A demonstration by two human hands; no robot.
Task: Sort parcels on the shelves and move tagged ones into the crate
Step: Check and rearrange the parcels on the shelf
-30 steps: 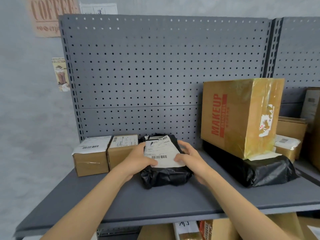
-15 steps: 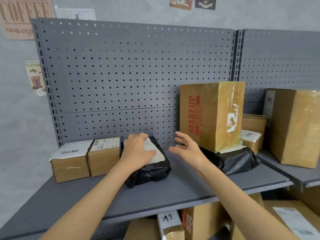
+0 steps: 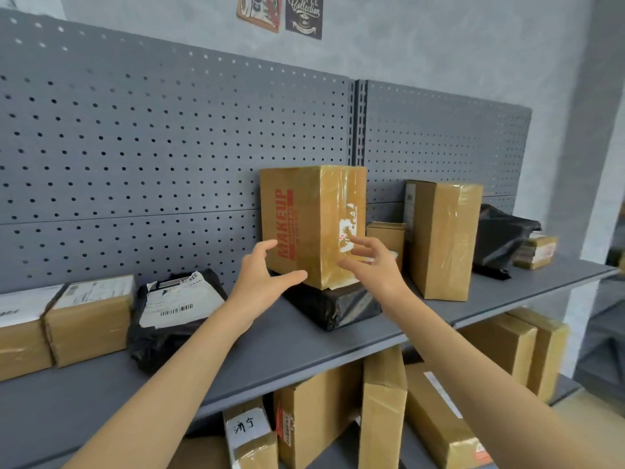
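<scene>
The leftmost brown cardboard box with a white label [image 3: 18, 328] is cut off by the left edge. The black plastic parcel [image 3: 333, 304] under the MAKEUP carton [image 3: 311, 225] is mostly covered. The small print on the white shipping label of the black poly bag [image 3: 177, 301] is unreadable. Lower-shelf cartons [image 3: 382, 418] run past the bottom edge.

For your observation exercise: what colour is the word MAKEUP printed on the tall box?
Red, on the brown cardboard MAKEUP box, seen in the head view.
</scene>
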